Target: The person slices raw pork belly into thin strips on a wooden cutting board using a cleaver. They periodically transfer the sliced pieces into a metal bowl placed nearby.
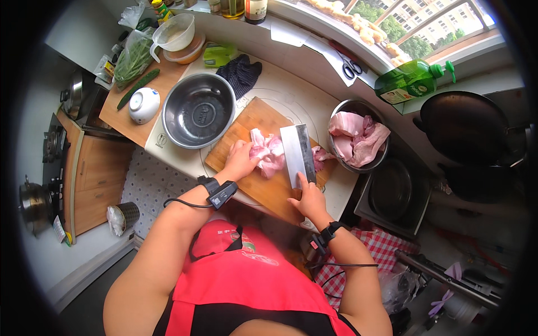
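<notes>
A wooden cutting board [246, 185] lies at an angle on the pale tabletop in front of me. On it is a pile of pink raw meat pieces [269, 155]. My left hand [240, 160] holds the pile's left side, fingers and thumb against the meat. My right hand [312, 199] grips a wide cleaver [296, 151], its index finger stretched along the blade; the handle is mostly hidden under the palm. The blade stands between the pile and a smaller meat piece [320, 158] on its right, partly covering that piece.
A steel bowl [199, 110] stands left of the board. At right, another steel bowl [335, 145] holds large raw meat chunks [359, 138]. Behind are a dark striped cloth [240, 74] and scissors [349, 69]. An upturned white bowl [144, 105] and a cucumber [138, 89] lie farther left.
</notes>
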Demonstrator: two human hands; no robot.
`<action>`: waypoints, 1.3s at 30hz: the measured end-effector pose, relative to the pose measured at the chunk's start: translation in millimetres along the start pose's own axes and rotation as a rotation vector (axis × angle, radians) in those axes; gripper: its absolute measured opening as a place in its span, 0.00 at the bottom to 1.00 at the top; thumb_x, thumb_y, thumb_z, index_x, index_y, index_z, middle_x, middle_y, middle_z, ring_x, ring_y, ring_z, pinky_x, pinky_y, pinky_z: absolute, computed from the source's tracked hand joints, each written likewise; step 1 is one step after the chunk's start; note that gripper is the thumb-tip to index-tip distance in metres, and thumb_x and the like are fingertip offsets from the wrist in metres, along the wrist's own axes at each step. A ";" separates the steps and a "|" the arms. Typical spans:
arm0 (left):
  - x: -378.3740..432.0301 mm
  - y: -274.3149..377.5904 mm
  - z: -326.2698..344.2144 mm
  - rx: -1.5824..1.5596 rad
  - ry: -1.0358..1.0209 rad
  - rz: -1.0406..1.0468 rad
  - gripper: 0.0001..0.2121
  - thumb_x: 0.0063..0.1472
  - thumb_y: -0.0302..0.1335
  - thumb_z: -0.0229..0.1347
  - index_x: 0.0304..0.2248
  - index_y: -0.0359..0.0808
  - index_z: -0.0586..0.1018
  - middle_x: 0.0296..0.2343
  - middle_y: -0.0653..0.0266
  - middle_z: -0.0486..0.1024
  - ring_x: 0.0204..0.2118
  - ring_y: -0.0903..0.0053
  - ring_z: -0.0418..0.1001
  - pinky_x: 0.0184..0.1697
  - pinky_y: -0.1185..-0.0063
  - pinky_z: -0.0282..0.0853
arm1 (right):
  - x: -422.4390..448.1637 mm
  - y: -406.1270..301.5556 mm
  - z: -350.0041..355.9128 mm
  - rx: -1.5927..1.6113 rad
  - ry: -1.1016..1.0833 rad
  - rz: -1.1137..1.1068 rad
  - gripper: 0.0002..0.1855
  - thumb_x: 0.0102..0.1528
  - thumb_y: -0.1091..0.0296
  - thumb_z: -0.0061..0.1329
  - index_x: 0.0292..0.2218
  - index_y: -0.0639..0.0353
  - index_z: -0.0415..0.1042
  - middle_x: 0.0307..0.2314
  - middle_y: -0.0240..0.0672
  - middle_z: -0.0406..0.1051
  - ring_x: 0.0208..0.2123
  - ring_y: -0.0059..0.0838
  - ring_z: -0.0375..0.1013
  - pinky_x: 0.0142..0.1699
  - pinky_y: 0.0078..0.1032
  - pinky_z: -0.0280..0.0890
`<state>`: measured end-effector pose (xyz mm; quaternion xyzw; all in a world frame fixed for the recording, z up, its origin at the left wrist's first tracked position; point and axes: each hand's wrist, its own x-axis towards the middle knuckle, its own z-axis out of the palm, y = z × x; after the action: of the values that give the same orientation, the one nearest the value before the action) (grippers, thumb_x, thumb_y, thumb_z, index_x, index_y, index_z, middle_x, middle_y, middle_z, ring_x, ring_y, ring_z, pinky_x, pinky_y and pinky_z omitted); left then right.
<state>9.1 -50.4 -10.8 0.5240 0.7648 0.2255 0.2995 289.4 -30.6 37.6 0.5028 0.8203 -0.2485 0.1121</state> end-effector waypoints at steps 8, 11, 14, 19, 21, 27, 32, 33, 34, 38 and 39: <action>-4.7 8.9 12.4 -0.001 0.013 0.055 0.11 0.57 0.32 0.61 0.35 0.35 0.75 0.33 0.59 0.75 0.32 0.62 0.74 0.39 0.70 0.71 | -3.8 18.7 32.7 0.230 0.101 0.082 0.39 0.49 0.71 0.49 0.62 0.47 0.54 0.40 0.49 0.71 0.39 0.50 0.74 0.43 0.43 0.70; -13.3 4.7 8.8 -0.770 -0.004 -0.262 0.09 0.60 0.25 0.58 0.39 0.33 0.74 0.34 0.64 0.75 0.29 0.73 0.75 0.33 0.78 0.73 | -18.2 25.2 22.5 0.293 0.304 0.068 0.36 0.49 0.72 0.47 0.60 0.49 0.58 0.40 0.49 0.72 0.39 0.52 0.73 0.44 0.42 0.69; -29.6 -12.7 -24.1 -1.017 -0.154 -0.377 0.10 0.63 0.23 0.54 0.43 0.31 0.72 0.33 0.65 0.75 0.30 0.79 0.75 0.34 0.80 0.74 | -42.0 30.5 -0.8 0.442 0.367 -0.106 0.28 0.52 0.70 0.51 0.55 0.53 0.65 0.35 0.47 0.73 0.34 0.47 0.74 0.40 0.37 0.69; -70.8 -35.4 -54.4 -1.099 -0.130 -0.566 0.08 0.63 0.23 0.53 0.42 0.31 0.73 0.35 0.62 0.76 0.31 0.78 0.76 0.37 0.79 0.74 | -56.9 12.9 -22.9 0.521 -0.166 -0.037 0.23 0.55 0.63 0.53 0.52 0.50 0.70 0.33 0.44 0.76 0.37 0.46 0.76 0.42 0.36 0.71; -82.9 -42.2 -55.3 -1.070 -0.134 -0.609 0.08 0.63 0.23 0.53 0.41 0.32 0.73 0.35 0.61 0.76 0.31 0.77 0.76 0.37 0.78 0.74 | -46.6 -1.9 -18.3 0.485 -0.216 -0.154 0.23 0.55 0.61 0.53 0.52 0.49 0.70 0.32 0.45 0.76 0.37 0.47 0.76 0.42 0.37 0.71; -91.6 -47.9 -41.1 -1.271 -0.182 -0.659 0.05 0.64 0.24 0.54 0.37 0.32 0.73 0.31 0.60 0.77 0.32 0.73 0.78 0.38 0.75 0.76 | 7.3 -16.1 -11.6 0.358 -0.221 -0.231 0.23 0.55 0.57 0.51 0.52 0.43 0.71 0.34 0.46 0.77 0.38 0.50 0.76 0.44 0.40 0.70; -71.3 -28.2 -19.0 -1.389 -0.323 -0.622 0.08 0.65 0.23 0.52 0.43 0.32 0.71 0.37 0.60 0.76 0.40 0.70 0.78 0.46 0.71 0.75 | 31.1 -20.4 -22.2 0.387 -0.045 -0.197 0.22 0.56 0.61 0.54 0.51 0.52 0.70 0.32 0.46 0.76 0.35 0.48 0.76 0.40 0.36 0.69; -67.6 -21.4 -11.5 -1.422 -0.329 -0.653 0.09 0.64 0.23 0.52 0.43 0.32 0.71 0.38 0.59 0.76 0.42 0.71 0.77 0.46 0.71 0.75 | 32.6 -23.5 -24.0 0.365 -0.040 -0.177 0.22 0.56 0.60 0.53 0.52 0.50 0.70 0.34 0.46 0.76 0.37 0.48 0.75 0.42 0.37 0.69; -64.4 -14.1 -2.6 -1.500 -0.361 -0.612 0.05 0.65 0.22 0.51 0.40 0.33 0.72 0.34 0.58 0.78 0.34 0.72 0.78 0.44 0.70 0.75 | 33.0 -27.6 -25.2 0.344 -0.042 -0.146 0.22 0.56 0.60 0.52 0.53 0.48 0.70 0.36 0.45 0.76 0.39 0.48 0.75 0.44 0.38 0.69; -54.7 -2.1 25.0 -1.332 -0.259 -0.686 0.09 0.64 0.25 0.53 0.42 0.32 0.73 0.36 0.58 0.78 0.36 0.73 0.78 0.45 0.72 0.75 | 30.2 -42.7 -26.4 0.294 0.014 -0.121 0.22 0.56 0.60 0.51 0.53 0.46 0.69 0.38 0.45 0.76 0.41 0.48 0.75 0.45 0.40 0.69; -54.2 -4.8 27.2 -1.109 -0.240 -0.609 0.11 0.62 0.25 0.55 0.43 0.31 0.73 0.36 0.58 0.77 0.35 0.72 0.78 0.44 0.72 0.74 | 27.4 -45.6 -25.5 0.275 -0.018 -0.097 0.22 0.57 0.60 0.51 0.53 0.45 0.70 0.38 0.45 0.76 0.41 0.48 0.75 0.45 0.40 0.69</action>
<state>39.5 -102.0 -21.5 0.0722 0.6104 0.4320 0.6600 238.1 -13.2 60.8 0.4709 0.8009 -0.3680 0.0373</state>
